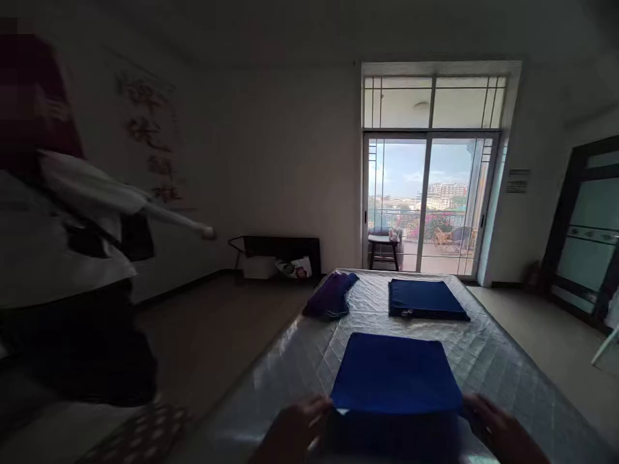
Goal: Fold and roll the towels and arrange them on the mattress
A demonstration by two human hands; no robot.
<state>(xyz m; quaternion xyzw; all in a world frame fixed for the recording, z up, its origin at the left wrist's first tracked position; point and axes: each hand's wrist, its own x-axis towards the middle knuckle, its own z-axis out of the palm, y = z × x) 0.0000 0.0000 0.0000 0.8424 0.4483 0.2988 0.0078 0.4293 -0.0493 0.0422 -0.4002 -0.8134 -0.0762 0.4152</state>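
**Quilted mattress (503, 361), dim light: blue cloth (396, 374) held by two corners at the near end**

Blue cloth: roughly squared, over the near part of the mattress, near edge taut between the hands, darker fabric below that edge. Left hand (304, 415): fingers clamped on near-left corner. Right hand (488, 419): fingers clamped on near-right corner; fine finger detail lost to shadow and blur.

Beyond it: flat navy piece (425, 298), far right, apart from the blue one. Crumpled purple cloth (331, 296), far left, at the mattress edge.

Further out: another person (62, 225) at left, white top, arm extended. Low dark bench (283, 245) by the wall. Sliding glass door (426, 212) behind, stool (383, 240) showing at its left.
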